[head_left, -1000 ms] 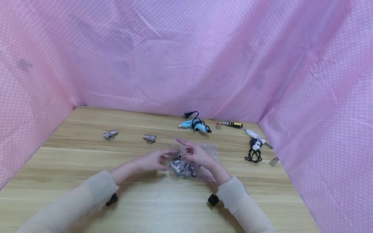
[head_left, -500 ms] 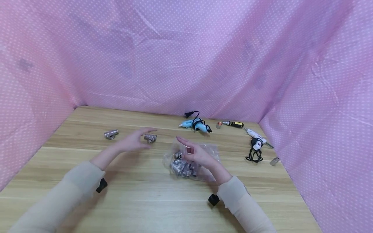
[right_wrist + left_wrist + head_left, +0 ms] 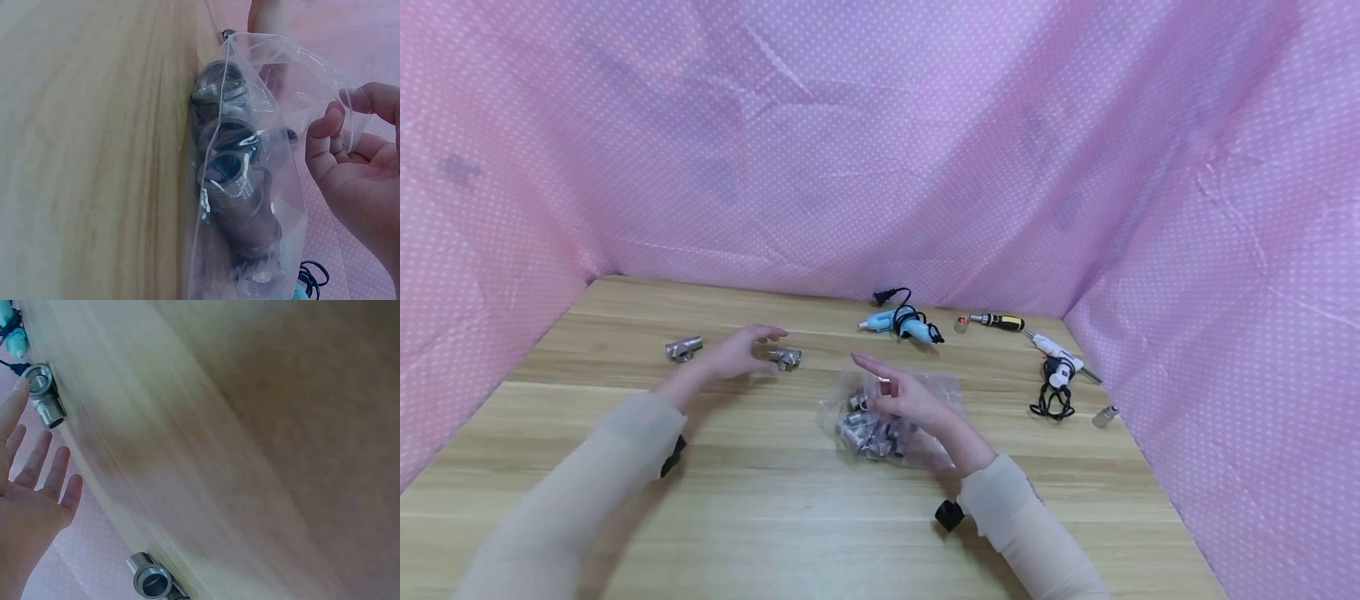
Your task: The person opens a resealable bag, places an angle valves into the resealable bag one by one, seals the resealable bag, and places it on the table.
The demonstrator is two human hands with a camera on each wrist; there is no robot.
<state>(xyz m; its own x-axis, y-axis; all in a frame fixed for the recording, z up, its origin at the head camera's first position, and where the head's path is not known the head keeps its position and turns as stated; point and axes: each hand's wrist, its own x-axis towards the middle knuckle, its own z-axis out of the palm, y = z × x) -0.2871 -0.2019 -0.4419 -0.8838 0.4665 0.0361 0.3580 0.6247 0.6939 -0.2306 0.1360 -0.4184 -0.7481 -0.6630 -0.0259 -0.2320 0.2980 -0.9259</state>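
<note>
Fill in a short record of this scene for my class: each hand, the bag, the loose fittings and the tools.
Left hand: fingers spread, beside one loose fitting; contact unclear
Right hand: pinches the bag's edge
Bag: clear plastic, holding several metal fittings
Loose fittings: two, lying apart
Tools: blue corded tool, screwdriver, white corded tool

On the counter we find a bag near the middle, with pipe fittings in it; the right grip pinches its edge. Left of the bag and farther back lies one pipe joint, just beside the left grip; a second joint lies farther left. Behind the bag sits a glue gun. Right of it, we meet a cylinder, a screwdriver, another glue gun and, nearer us, a tube. Behind hangs a curtain.
</note>
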